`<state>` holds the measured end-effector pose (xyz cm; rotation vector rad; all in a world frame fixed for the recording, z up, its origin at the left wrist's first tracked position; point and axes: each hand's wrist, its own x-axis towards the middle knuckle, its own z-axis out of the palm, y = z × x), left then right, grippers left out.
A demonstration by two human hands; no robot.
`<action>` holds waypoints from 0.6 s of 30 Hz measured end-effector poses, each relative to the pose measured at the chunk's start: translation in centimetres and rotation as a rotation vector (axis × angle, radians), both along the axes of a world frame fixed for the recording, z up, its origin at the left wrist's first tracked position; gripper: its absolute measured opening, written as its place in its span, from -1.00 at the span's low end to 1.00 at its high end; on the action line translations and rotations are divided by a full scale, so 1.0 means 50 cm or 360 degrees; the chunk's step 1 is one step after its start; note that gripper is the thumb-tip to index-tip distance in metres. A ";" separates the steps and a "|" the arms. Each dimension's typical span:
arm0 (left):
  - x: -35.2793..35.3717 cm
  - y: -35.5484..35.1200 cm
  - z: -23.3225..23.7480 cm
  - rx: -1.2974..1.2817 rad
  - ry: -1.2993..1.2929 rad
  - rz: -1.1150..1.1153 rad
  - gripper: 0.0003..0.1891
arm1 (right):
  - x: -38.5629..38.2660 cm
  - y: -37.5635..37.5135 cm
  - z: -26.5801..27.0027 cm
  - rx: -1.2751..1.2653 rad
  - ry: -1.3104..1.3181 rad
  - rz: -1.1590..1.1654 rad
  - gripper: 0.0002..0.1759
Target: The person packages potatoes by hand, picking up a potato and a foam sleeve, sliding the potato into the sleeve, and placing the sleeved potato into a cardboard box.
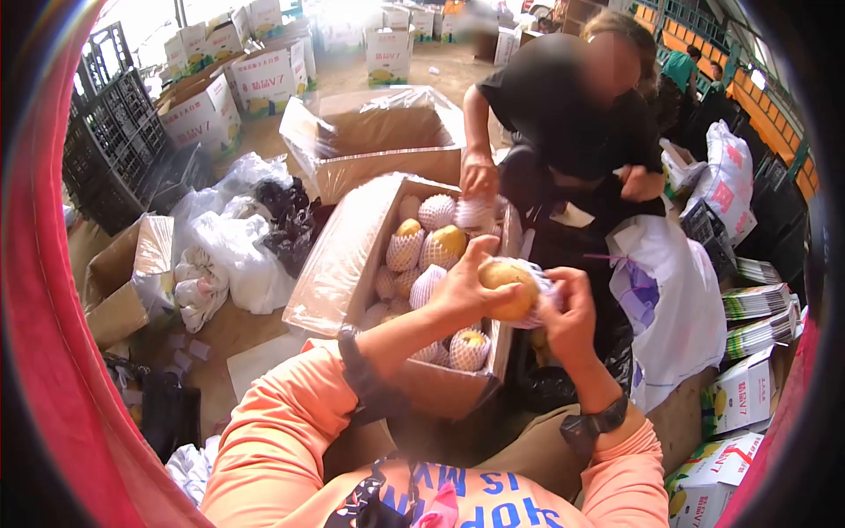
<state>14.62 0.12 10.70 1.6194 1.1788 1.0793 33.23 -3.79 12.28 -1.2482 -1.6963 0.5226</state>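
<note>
A yellow-brown fruit (pixel 508 289) is held up over the right edge of an open carton. My left hand (pixel 466 286) has its fingers and thumb around the fruit's left side. On the other side, my right hand (pixel 569 310) pinches a white foam net (pixel 544 297), which covers only the fruit's right part. Below them, the carton (pixel 333 264) holds several fruits in foam nets, among them a yellow one (pixel 443 247) showing through its net.
A person in black (pixel 563 114) leans in opposite, one hand over the carton's far end. An empty carton (pixel 370 163) stands behind. White bags (pixel 238 255) lie left, a white sack (pixel 673 299) right, black crates (pixel 114 132) far left and printed boxes (pixel 744 392) far right.
</note>
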 end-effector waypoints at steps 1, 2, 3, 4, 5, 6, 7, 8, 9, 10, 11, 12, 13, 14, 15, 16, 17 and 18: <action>-0.005 0.001 -0.003 -0.0016 0.0148 0.0033 -0.21 | -0.031 -0.012 0.002 -0.0079 0.0043 0.0243 -0.57; -0.013 0.006 -0.009 -0.0055 0.0295 0.0045 -0.20 | -0.048 -0.018 0.001 -0.0181 0.0096 0.0470 -0.52; -0.028 0.035 -0.026 -0.0072 0.0425 0.0070 -0.24 | -0.045 -0.002 0.003 0.0039 -0.0062 0.0454 -0.50; -0.046 0.062 -0.055 -0.0116 0.0550 0.0073 -0.27 | -0.034 0.011 0.000 0.0221 -0.0230 0.0442 -0.48; -0.068 0.075 -0.075 -0.0249 0.0354 0.0130 -0.30 | -0.017 0.007 0.010 0.0018 -0.0130 0.0327 -0.50; -0.095 0.096 -0.081 -0.0325 0.0167 0.0215 -0.33 | 0.003 0.014 0.019 -0.0120 -0.0035 0.0215 -0.52; -0.121 0.108 -0.093 -0.0279 0.0278 0.0407 -0.34 | 0.033 0.022 -0.001 -0.0186 -0.0076 0.0132 -0.53; -0.150 0.118 -0.099 -0.0211 0.0393 0.0605 -0.34 | 0.065 0.029 -0.016 -0.0234 -0.0114 0.0056 -0.54; -0.181 0.123 -0.112 -0.0380 0.0403 0.0726 -0.34 | 0.088 0.026 -0.024 -0.0317 -0.0279 0.0014 -0.57; -0.202 0.126 -0.127 -0.0550 0.0414 0.0847 -0.34 | 0.102 0.020 -0.028 -0.0329 -0.0266 0.0001 -0.57; -0.209 0.122 -0.136 -0.0554 0.0428 0.0838 -0.34 | 0.112 0.015 -0.027 -0.0478 -0.0391 0.0120 -0.57; -0.216 0.114 -0.143 -0.0725 0.0125 0.0967 -0.35 | 0.121 0.016 -0.029 -0.0620 -0.0514 0.0248 -0.58; -0.223 0.102 -0.153 -0.0893 -0.0182 0.1094 -0.35 | 0.131 0.018 -0.036 -0.0544 -0.0616 0.0395 -0.58; -0.227 0.094 -0.164 -0.0894 -0.0167 0.1097 -0.35 | 0.133 0.020 -0.038 -0.0548 -0.0602 0.0398 -0.58; -0.227 0.087 -0.178 -0.0850 -0.0040 0.1164 -0.35 | 0.136 0.020 -0.037 -0.0565 -0.0621 0.0456 -0.57; -0.225 0.080 -0.199 -0.0809 0.0088 0.1218 -0.35 | 0.143 0.015 -0.036 -0.0588 -0.0641 0.0503 -0.57; -0.226 0.074 -0.230 -0.0454 0.0651 0.1139 -0.34 | 0.148 0.017 -0.032 -0.0582 -0.0681 0.0517 -0.58; -0.229 0.069 -0.257 -0.0560 0.1071 0.0845 -0.22 | 0.154 0.023 -0.033 -0.0605 -0.0684 0.0475 -0.58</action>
